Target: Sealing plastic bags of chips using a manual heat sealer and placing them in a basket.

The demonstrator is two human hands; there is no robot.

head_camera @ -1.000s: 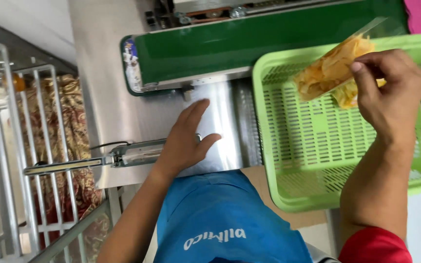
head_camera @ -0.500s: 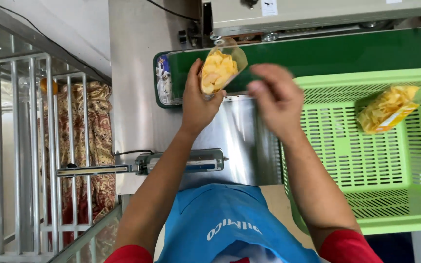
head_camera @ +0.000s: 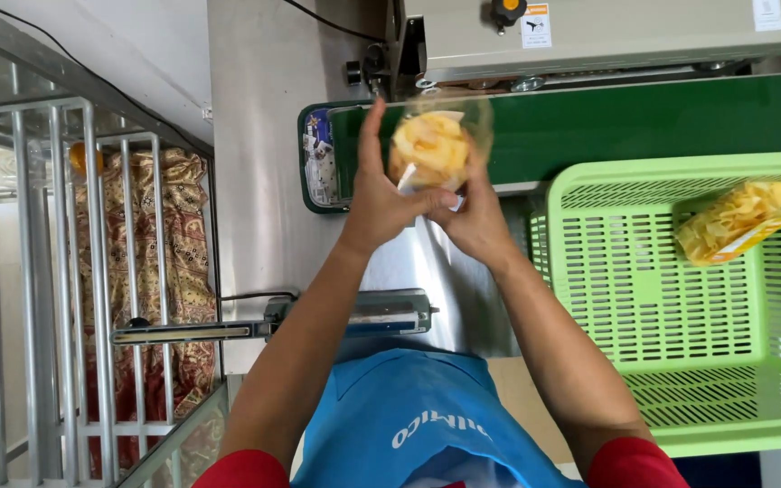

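Over green belt (head_camera: 644,126), right hand (head_camera: 476,217) has joined left hand (head_camera: 377,199) on bag (head_camera: 428,149).

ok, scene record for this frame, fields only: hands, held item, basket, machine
left hand: grips the clear bag of yellow chips from its left side
right hand: holds the same bag from below and right
bag position: over the green conveyor belt
basket: green plastic basket at right, one more chip bag inside
machine: beige sealer housing behind the belt

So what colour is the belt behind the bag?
Dark green; the belt shows best in the head view, the only one.
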